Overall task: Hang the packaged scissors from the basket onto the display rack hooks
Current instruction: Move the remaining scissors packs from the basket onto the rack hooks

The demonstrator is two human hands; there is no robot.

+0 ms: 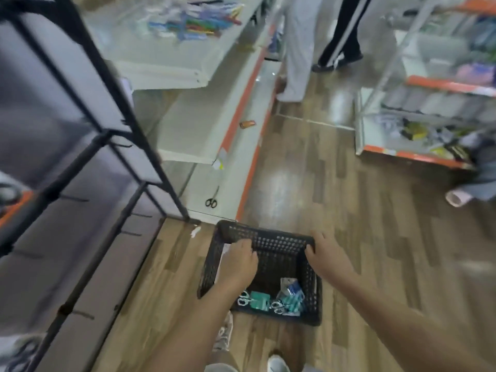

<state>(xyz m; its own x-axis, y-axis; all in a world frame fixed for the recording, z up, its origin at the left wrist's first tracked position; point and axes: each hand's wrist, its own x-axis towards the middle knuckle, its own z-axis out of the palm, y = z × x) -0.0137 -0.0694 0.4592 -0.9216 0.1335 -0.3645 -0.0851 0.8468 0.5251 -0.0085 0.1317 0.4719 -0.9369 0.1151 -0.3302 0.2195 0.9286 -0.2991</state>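
Note:
A black perforated basket (pixel 279 244) sits low over the wooden floor in front of me. Several packaged scissors (pixel 271 300) with teal cards lie in its near end. My left hand (pixel 239 261) reaches into the basket's left side, fingers curled near the far wall; a white package shows beside it, and whether the hand holds it cannot be told. My right hand (pixel 326 255) grips the basket's far right rim. The display rack (pixel 88 146), a black frame with grey panels and short black hooks, stands on the left, blurred.
White shelving with orange edging (pixel 241 111) runs ahead on the left; a loose pair of black-handled scissors (pixel 212 198) lies on its bottom shelf. Two people's legs (pixel 316 41) stand up the aisle. Another stocked shelf unit (pixel 418 124) is on the right.

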